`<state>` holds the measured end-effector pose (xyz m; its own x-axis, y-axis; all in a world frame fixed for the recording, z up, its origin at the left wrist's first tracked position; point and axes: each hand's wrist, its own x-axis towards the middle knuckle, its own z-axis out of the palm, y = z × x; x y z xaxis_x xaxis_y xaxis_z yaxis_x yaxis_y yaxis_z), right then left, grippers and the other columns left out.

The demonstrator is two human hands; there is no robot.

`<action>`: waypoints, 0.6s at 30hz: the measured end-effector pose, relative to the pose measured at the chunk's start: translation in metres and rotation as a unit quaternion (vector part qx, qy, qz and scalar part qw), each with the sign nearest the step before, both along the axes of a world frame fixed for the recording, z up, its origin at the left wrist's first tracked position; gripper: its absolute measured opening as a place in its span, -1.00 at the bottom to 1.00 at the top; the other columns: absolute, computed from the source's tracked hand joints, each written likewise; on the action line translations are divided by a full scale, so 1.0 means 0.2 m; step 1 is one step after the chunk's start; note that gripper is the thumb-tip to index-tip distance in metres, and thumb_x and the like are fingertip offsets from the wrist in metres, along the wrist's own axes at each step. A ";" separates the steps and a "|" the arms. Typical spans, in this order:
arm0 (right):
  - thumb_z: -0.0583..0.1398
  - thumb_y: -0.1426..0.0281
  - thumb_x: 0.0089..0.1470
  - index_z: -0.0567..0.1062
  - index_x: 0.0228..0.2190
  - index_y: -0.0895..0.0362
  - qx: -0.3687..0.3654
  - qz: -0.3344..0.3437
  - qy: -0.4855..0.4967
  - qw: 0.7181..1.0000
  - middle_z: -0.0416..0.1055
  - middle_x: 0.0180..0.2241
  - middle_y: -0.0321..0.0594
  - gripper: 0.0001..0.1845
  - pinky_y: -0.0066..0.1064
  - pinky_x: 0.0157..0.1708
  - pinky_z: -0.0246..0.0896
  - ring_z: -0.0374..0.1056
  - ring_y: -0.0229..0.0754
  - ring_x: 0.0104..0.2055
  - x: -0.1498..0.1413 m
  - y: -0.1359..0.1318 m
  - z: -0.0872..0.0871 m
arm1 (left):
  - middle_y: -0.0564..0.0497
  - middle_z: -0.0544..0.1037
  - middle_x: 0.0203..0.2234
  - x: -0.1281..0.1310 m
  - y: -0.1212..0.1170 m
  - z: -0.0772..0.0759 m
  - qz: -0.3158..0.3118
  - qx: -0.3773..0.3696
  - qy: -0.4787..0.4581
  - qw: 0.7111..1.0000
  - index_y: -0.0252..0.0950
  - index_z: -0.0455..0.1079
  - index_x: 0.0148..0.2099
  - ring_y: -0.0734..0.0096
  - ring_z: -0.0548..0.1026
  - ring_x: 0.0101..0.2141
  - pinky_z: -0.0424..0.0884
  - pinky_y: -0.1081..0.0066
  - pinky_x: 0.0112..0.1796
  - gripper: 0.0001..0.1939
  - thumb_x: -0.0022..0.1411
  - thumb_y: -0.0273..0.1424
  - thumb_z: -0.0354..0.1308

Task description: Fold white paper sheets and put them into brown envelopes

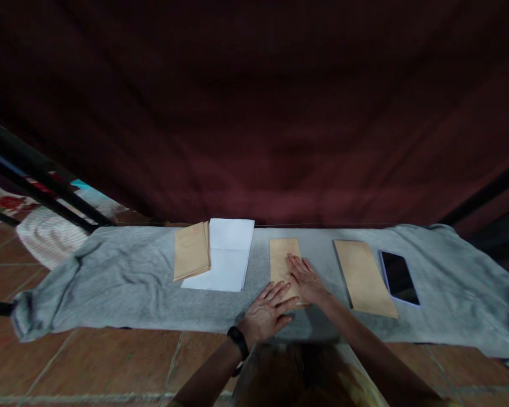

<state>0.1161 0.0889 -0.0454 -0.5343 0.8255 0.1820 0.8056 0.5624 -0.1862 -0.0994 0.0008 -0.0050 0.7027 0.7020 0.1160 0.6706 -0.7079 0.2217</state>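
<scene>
A brown envelope (283, 258) lies in the middle of a grey cloth (123, 282). My right hand (306, 279) rests flat on the envelope's lower half, fingers stretched out. My left hand (266, 315), with a black band on the wrist, lies flat at the envelope's near left corner, fingers spread. To the left a stack of white paper (224, 261) lies with another brown envelope (190, 250) partly over its left edge. A third brown envelope (363, 277) lies to the right.
A dark phone (398, 277) lies face up beside the right envelope. The grey cloth is spread on a brown tiled floor (93, 362). A dark red curtain (254, 113) hangs behind. Black bars (38, 181) and patterned fabric stand at the left.
</scene>
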 end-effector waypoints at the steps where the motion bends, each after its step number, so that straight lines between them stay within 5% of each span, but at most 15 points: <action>1: -0.24 0.19 0.42 -0.09 0.41 0.13 0.002 0.006 0.001 1.000 -0.09 0.43 -0.10 -0.37 -0.04 0.40 -0.19 -0.16 -0.11 0.46 0.01 -0.03 0.00 | 0.05 -0.05 0.46 0.00 0.00 0.00 -0.001 0.002 0.001 1.000 0.05 0.01 0.43 0.23 -0.07 0.41 -0.03 0.05 0.35 -0.38 0.41 -0.15 0.08; 18: -0.02 0.21 0.41 -0.09 0.40 0.01 -0.026 0.134 0.043 0.990 0.05 0.38 -0.17 -0.36 -0.10 0.37 0.00 0.04 -0.16 0.40 0.26 -0.37 0.10 | 0.02 0.06 0.43 0.01 0.00 0.02 -0.003 0.016 0.008 1.000 0.03 0.01 0.44 0.19 0.00 0.40 0.01 0.01 0.35 -0.32 0.36 -0.22 0.16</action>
